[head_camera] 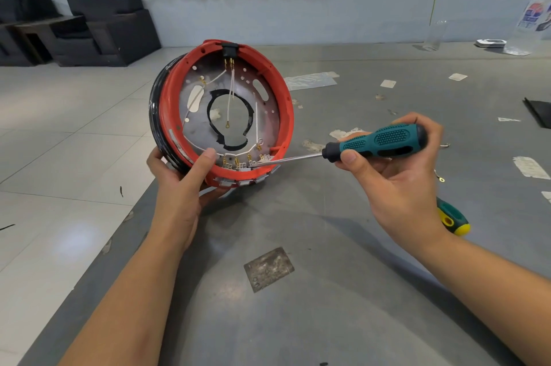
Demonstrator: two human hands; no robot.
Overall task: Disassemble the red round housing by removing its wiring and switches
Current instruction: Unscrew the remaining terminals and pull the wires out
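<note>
The red round housing [283,103] is tilted upright on the grey table, its open side facing me. My left hand [182,174] grips its lower rim, thumb inside. White wires [231,91] run from a black socket [230,49] at the top across the metal plate to a row of small switches [241,164] along the bottom rim. My right hand [396,174] holds a teal-handled screwdriver [375,142] nearly level. Its tip rests among the switch terminals at the lower rim.
A second green-and-yellow screwdriver [453,218] lies under my right wrist. Scraps of tape and labels [311,80] dot the grey table [298,321], whose left edge [104,264] runs diagonally. Black armchairs [110,22] stand far left; a plastic bottle [527,25] stands far right.
</note>
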